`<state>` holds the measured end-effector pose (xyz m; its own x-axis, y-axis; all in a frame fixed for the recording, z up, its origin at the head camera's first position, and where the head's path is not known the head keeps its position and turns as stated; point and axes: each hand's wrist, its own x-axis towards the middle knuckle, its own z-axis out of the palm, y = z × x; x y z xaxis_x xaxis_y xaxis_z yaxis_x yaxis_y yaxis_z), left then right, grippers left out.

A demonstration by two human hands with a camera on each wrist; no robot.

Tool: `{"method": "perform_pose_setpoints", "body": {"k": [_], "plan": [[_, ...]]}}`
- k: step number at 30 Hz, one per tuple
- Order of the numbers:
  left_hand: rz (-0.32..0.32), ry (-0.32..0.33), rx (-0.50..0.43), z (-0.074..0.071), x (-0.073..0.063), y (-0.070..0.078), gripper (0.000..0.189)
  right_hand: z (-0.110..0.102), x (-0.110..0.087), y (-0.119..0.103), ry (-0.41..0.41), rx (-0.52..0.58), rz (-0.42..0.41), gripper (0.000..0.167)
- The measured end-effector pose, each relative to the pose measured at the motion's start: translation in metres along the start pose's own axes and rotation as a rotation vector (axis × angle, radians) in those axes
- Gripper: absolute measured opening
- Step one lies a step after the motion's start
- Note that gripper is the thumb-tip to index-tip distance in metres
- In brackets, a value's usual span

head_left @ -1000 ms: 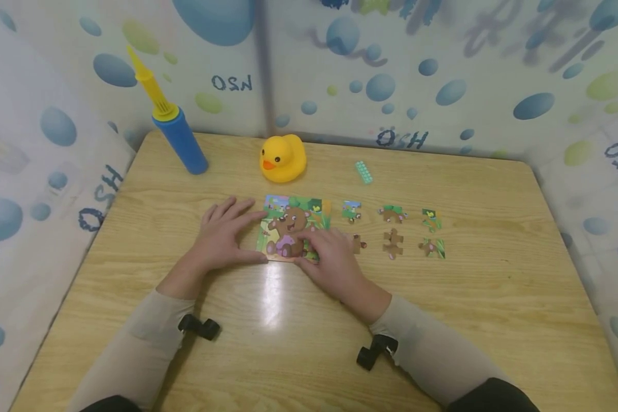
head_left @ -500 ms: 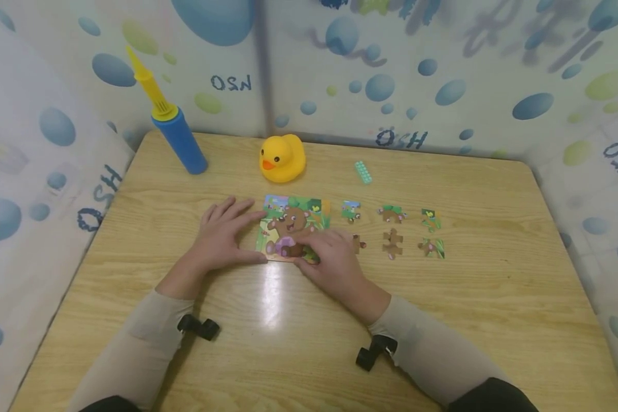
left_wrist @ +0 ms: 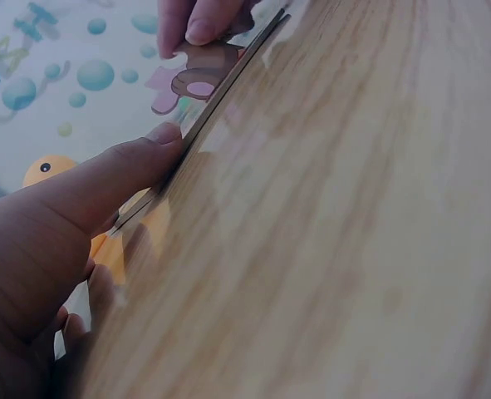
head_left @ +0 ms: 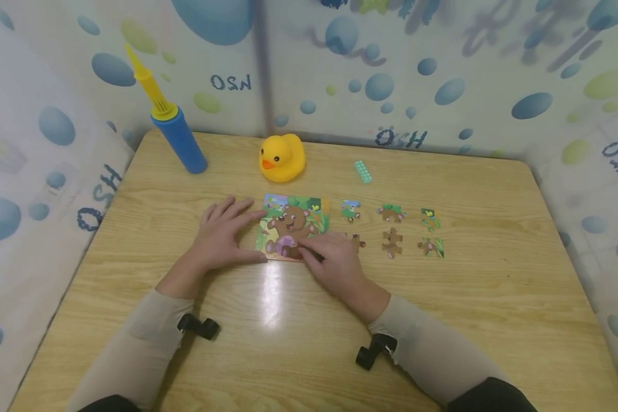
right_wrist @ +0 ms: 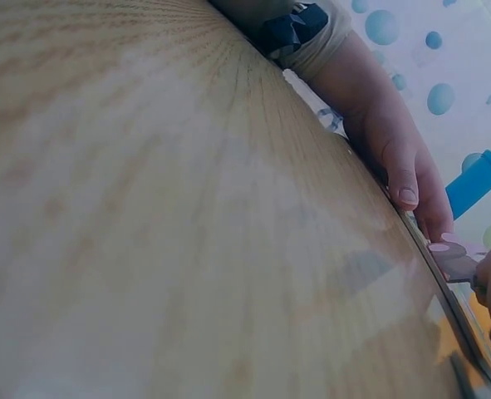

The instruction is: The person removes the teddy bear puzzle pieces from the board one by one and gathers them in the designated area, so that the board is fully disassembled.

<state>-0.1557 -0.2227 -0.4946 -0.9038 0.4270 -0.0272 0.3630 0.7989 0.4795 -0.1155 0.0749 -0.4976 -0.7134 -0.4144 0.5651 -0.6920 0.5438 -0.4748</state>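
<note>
A small bear jigsaw puzzle board (head_left: 261,240) lies on the table. My left hand (head_left: 218,237) spreads along its left side; the thumb (left_wrist: 149,154) and index finger touch the board's edge. My right hand (head_left: 335,263) pinches a brown-and-pink puzzle piece (left_wrist: 197,79) between thumb and fingertips. In the left wrist view this piece stands tilted above the board; in the right wrist view the raised piece (right_wrist: 454,263) shows beside the fingers. Several loose pieces lie in two rows to the right, including a blue-green piece (head_left: 350,210). My right hand partly covers the board's lower right and one loose piece.
Behind the board sits a yellow rubber duck (head_left: 283,158). At the back left stands a blue hand pump (head_left: 180,140) with a yellow nozzle. A small mint-green studded strip (head_left: 363,171) lies at the back of the wooden table (head_left: 443,320), near the patterned wall.
The right thumb and fingertips have closed together and risen slightly from the board's lower right, with a puzzle piece between them. The left hand has stayed at the board's left edge.
</note>
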Motion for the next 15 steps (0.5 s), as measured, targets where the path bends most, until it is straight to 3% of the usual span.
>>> {"method": "perform_pose_setpoints", "body": {"k": [5, 11, 15], "plan": [[-0.002, 0.004, -0.007, 0.0, -0.002, 0.0, 0.102, 0.0, 0.0, 0.0, -0.011, 0.034, 0.042, 0.011], [-0.003, 0.007, -0.004, -0.001, -0.004, 0.0, 0.102, -0.001, 0.0, 0.004, 0.042, 0.128, 0.071, 0.009], [0.005, 0.015, 0.004, 0.0, -0.002, 0.0, 0.102, -0.011, -0.007, 0.011, 0.088, 0.13, 0.102, 0.009]]}}
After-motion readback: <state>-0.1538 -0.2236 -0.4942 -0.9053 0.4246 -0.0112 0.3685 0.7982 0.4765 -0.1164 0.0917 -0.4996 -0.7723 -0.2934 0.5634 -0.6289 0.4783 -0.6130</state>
